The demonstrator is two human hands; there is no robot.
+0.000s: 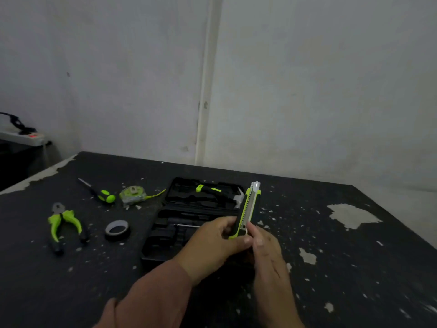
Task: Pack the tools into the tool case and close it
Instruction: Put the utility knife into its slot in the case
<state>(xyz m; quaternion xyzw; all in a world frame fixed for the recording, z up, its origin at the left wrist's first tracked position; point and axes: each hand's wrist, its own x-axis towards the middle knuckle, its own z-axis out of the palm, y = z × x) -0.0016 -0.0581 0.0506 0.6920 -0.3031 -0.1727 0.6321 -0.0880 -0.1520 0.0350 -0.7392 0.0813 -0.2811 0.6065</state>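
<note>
Far left, upper middle of the frame: white power strip (24,136) with a black cable, on a separate dark surface by the wall.

Left of frame, on the worn black table with flaking paint (331,268):
- Lime-green and black-handled pliers (66,225), handles spread, jaws pointing away from me.
- Green and black screwdriver with a thin metal shaft (100,194), lying diagonally, behind the pliers.
- Grey-black roll of tape (117,230), flat, right of the pliers.
- Lime-green tape measure (133,195), a short length of yellow blade pulled out toward the case.

Centre: black moulded plastic tool case (163,245), lying open, both halves flat on the table. The far half holds a claw hammer with a green and black grip (214,191), seated in its recess.

Centre right, above the case's right edge:
- Left hand (212,243), rust-brown sleeve (153,294), fingers curled round the lower end of the knife.
- Green and black utility knife with a silver blade track (248,208), held nearly upright, tip away from me.
- Right hand (268,253), fingertips pinching the knife's lower right side.
</note>
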